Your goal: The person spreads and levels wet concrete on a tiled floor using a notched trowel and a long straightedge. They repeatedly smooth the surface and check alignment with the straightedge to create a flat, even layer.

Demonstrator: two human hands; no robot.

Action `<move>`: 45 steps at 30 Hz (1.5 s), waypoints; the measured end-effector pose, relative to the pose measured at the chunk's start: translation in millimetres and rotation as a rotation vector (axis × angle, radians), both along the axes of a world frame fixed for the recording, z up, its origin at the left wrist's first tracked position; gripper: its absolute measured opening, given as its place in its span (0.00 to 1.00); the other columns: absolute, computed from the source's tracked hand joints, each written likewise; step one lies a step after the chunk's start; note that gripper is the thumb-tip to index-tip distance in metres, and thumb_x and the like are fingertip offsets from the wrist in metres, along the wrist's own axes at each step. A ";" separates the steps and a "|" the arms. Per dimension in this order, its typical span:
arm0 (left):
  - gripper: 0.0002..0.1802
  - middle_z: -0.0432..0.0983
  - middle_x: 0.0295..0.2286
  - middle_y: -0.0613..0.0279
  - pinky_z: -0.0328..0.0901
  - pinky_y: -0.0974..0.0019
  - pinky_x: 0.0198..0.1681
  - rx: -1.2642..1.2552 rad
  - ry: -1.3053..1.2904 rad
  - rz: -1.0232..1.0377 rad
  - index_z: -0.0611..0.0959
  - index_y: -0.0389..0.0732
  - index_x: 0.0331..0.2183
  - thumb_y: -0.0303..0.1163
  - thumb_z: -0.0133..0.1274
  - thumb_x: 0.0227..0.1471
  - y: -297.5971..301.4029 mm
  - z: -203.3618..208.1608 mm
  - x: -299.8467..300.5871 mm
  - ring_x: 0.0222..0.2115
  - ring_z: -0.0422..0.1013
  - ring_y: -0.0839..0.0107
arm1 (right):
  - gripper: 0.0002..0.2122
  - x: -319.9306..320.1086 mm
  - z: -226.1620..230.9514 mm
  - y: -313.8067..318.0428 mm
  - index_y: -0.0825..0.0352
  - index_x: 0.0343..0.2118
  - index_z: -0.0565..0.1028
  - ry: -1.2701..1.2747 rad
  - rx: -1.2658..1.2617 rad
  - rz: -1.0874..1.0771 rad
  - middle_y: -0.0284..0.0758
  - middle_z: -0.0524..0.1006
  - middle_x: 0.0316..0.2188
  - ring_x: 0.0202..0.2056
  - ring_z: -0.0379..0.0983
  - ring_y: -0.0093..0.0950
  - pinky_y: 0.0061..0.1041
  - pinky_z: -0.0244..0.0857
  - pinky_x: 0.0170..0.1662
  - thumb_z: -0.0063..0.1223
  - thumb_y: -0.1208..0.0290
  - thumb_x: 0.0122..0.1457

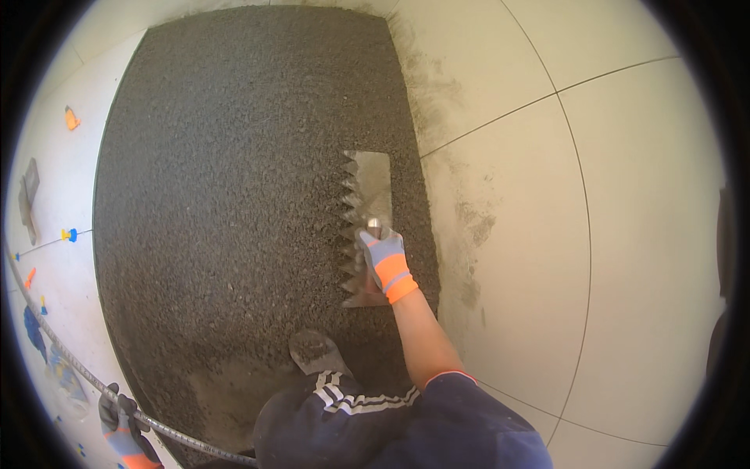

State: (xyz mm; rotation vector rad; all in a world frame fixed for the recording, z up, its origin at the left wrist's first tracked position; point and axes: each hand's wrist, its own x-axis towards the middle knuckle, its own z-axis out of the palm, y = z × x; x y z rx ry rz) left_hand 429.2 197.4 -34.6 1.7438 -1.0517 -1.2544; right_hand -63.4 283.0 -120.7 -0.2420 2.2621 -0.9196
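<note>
My right hand (pixel 385 258), in a grey and orange work glove, is closed round the handle of a notched trowel (pixel 373 184). The trowel's long metal blade lies over a dark, crumbly mortar bed (pixel 234 156), its toothed edge facing left. At the lower left, my left hand (pixel 121 426), gloved alike, grips a long, narrow silver bar (pixel 82 371) with marks along it. This bar looks curved near the picture's rim and runs from the left edge to the bottom. My shoe (pixel 314 352) is on the mortar bed's near part.
Large pale tiles (pixel 508 211) with dark smears border the bed at right. On the white tiles (pixel 74 180) at left lie a flat trowel (pixel 29 199), an orange piece (pixel 72 118), a yellow-and-blue clip (pixel 69 234) at a joint, a blue item (pixel 33 332) and a plastic bag (pixel 69 379).
</note>
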 end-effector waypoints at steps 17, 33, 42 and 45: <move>0.17 0.66 0.16 0.67 0.53 0.82 0.07 -0.109 0.025 -0.054 0.69 0.36 0.36 0.28 0.51 0.41 9.8 18.4 -31.3 0.10 0.60 0.81 | 0.05 -29.2 21.0 6.3 0.61 0.23 0.64 -0.441 -0.563 -0.470 0.28 0.64 0.15 0.14 0.59 0.21 0.22 0.56 0.15 0.45 0.68 0.49; 0.11 0.69 0.18 0.61 0.53 0.80 0.10 -0.039 -0.027 0.212 0.70 0.35 0.30 0.27 0.50 0.40 20.4 67.0 -59.1 0.11 0.61 0.80 | 0.11 112.0 32.0 -193.3 0.65 0.30 0.66 -0.375 -0.082 0.961 0.28 0.65 0.13 0.09 0.58 0.19 0.18 0.54 0.11 0.49 0.64 0.48; 0.08 0.68 0.15 0.62 0.53 0.79 0.11 -0.022 -0.037 0.188 0.71 0.34 0.27 0.25 0.50 0.39 14.5 58.7 -59.2 0.10 0.60 0.79 | 0.21 160.7 31.6 -233.4 0.69 0.33 0.67 -0.064 -0.049 1.694 0.42 0.69 0.19 0.20 0.67 0.30 0.28 0.61 0.27 0.47 0.55 0.44; 0.08 0.67 0.15 0.62 0.54 0.78 0.12 -0.024 -0.052 0.169 0.70 0.34 0.26 0.24 0.50 0.38 16.1 55.6 -54.1 0.11 0.60 0.79 | 0.13 117.0 25.3 -259.2 0.64 0.27 0.72 -0.501 0.010 1.297 0.33 0.70 0.16 0.15 0.65 0.20 0.20 0.60 0.18 0.53 0.62 0.42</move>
